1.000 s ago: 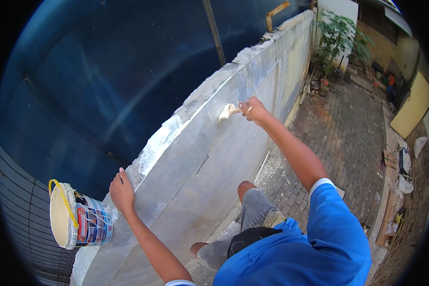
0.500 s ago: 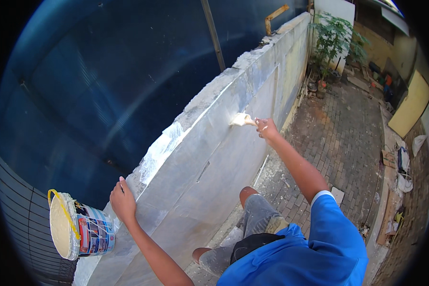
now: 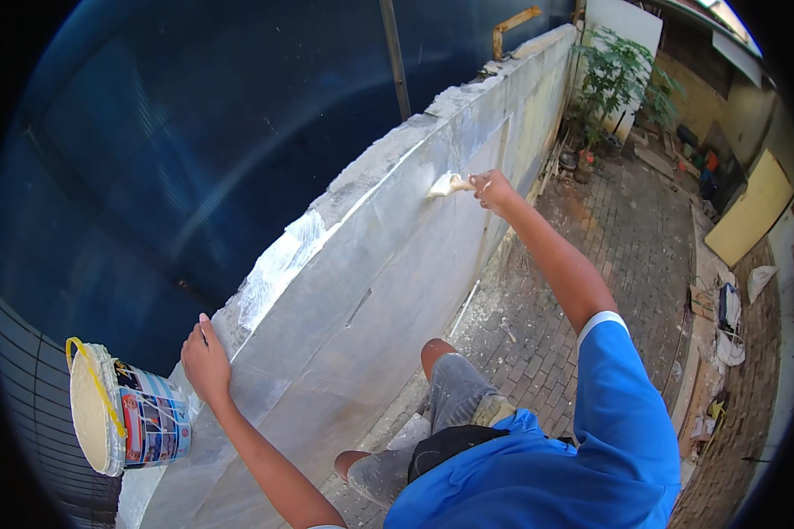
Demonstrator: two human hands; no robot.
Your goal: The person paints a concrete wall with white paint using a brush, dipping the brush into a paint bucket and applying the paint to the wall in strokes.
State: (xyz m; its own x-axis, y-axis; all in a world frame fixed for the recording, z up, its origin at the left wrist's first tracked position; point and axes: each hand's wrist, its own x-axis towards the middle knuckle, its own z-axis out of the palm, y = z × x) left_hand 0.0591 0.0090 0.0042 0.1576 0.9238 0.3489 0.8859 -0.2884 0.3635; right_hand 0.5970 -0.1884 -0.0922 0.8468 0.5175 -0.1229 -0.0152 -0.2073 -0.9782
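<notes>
My right hand [image 3: 494, 191] is closed round the handle of a paintbrush [image 3: 451, 184]. Thick white paint covers its bristles, which touch the side of the grey wall [image 3: 388, 256] near its upper edge. My left hand [image 3: 206, 361] lies over the wall's top edge, fingers stretched and holding nothing. Just left of that hand, a paint bucket [image 3: 154, 416] with a yellow handle stands on the wall, full of off-white paint. Between the hands, a strip of fresh white paint [image 3: 278, 269] covers part of the rough top.
Dark blue sheeting [image 3: 212, 115] rises behind the wall. Below on the right runs a brick-paved yard [image 3: 622, 256]. A leafy plant [image 3: 617, 75] grows by the wall's far end, and a yellow board [image 3: 750, 207] leans at the right. A rusty metal bracket [image 3: 513, 28] sticks up from the wall.
The brush in my right hand has moved up and farther along the wall. My view has shifted a little, so the bucket and left hand appear farther left.
</notes>
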